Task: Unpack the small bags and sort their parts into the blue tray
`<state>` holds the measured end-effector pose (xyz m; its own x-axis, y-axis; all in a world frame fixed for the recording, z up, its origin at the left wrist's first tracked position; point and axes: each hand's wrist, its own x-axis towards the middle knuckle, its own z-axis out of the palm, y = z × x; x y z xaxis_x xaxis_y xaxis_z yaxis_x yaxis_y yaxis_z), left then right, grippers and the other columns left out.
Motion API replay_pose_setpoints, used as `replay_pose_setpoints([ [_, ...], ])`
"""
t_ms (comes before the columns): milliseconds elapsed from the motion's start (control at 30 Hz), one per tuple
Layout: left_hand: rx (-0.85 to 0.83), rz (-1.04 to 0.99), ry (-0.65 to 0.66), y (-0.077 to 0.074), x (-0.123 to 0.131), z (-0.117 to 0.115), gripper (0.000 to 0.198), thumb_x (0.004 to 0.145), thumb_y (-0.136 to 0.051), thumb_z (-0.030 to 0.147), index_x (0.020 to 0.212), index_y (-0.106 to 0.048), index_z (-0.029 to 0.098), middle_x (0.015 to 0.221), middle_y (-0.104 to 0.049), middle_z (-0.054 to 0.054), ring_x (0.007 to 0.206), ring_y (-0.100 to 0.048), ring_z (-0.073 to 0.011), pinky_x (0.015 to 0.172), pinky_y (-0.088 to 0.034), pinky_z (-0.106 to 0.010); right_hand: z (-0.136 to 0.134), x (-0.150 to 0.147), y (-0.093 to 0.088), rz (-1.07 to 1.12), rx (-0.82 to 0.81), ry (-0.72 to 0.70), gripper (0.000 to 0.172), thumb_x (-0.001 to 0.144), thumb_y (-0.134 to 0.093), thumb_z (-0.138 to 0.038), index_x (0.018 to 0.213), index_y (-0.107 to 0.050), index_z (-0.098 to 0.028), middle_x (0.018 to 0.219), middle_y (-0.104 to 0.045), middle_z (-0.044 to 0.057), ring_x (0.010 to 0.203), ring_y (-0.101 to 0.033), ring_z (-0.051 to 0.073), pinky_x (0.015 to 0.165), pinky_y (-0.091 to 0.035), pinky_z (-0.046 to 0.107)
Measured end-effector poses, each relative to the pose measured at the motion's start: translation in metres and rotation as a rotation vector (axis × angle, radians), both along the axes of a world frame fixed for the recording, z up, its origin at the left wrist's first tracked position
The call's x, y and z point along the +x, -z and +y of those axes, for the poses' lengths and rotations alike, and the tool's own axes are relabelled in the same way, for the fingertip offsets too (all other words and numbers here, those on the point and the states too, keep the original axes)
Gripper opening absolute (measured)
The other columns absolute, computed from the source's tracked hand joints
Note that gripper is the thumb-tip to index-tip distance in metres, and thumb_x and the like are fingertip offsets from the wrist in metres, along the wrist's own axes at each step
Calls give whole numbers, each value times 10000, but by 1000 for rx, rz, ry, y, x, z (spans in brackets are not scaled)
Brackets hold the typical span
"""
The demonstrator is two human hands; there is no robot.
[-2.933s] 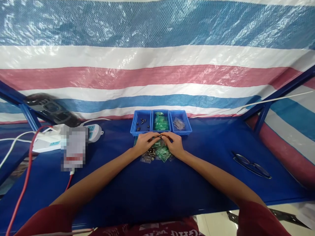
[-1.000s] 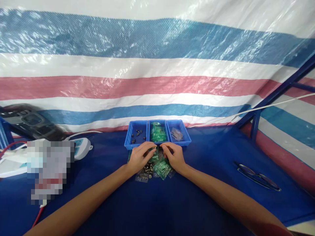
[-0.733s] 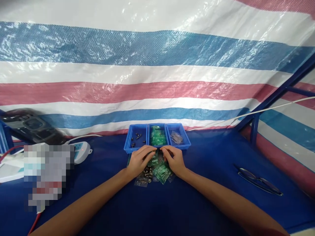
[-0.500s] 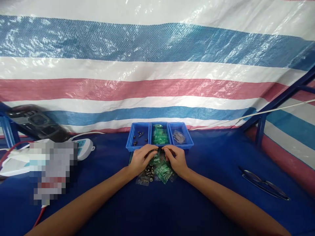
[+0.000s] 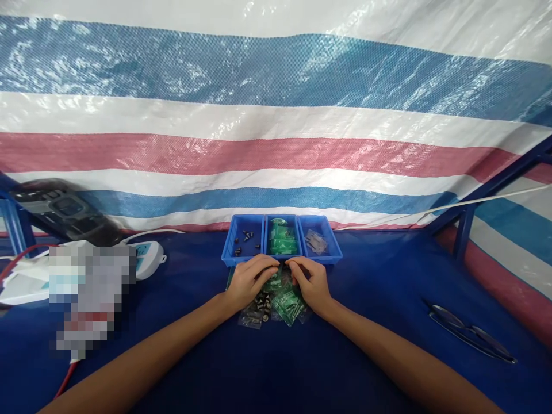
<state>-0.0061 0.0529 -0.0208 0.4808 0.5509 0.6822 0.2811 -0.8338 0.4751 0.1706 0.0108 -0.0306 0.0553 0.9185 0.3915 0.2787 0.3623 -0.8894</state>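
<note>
My left hand [image 5: 250, 282] is closed in a pinch just in front of the bins; whatever its fingertips hold is too small to make out. Close to it, my right hand [image 5: 311, 282] also pinches thumb against fingers, its contents hidden. Beneath both hands lies a pile of green packets [image 5: 288, 305], with dark screws [image 5: 263, 302] and a clear plastic bag [image 5: 250, 318] at its left. Behind stand three blue bins: the left bin [image 5: 225, 247] has several dark screws, the middle bin [image 5: 282, 218] holds green packets [image 5: 283, 237], and the right bin [image 5: 334, 250] contains clear packets [image 5: 316, 241].
Eyeglasses [image 5: 470, 330] rest on the blue tabletop [image 5: 379, 299] at the right. On the left are a white power strip [image 5: 149, 260], a blurred-out item [image 5: 97, 293], cables and a dark device [image 5: 64, 210]. A striped tarp [image 5: 276, 121] hangs behind, beside a blue metal frame [image 5: 463, 230].
The view has shifted slightly. Both hands stay nearly in place over the pile, fingers still pinched; the small dark thing at the left fingertips shows less clearly now.
</note>
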Motion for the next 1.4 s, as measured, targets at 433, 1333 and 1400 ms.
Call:
replay_pose_setpoints([
  [433,-11,42,-38,3,0,1,155,881,-534,234,1005,-616,191,952,-658,-75,748,-647,-141,623,-539,-223,-1,1,0,-27,0,-7,238,885,-474,-325,866,-659,-178,564,-567,2,454,-532,124,479,-422,252],
  [1333,96,140,-124,7,4,-3,215,925,-447,267,1075,-562,165,1009,-634,-69,891,-617,-147,738,-503,-230,7,0,12,-109,177,113,314,892,-422,-369,842,-644,-152,540,-550,-14,439,-510,110,481,-427,225],
  [1400,82,129,-125,8,4,-1,234,927,-442,288,1082,-564,162,1014,-633,-74,874,-615,-146,737,-500,-230,7,2,13,-131,174,113,312,885,-436,-380,838,-650,-158,549,-558,-7,467,-517,119,497,-431,228],
])
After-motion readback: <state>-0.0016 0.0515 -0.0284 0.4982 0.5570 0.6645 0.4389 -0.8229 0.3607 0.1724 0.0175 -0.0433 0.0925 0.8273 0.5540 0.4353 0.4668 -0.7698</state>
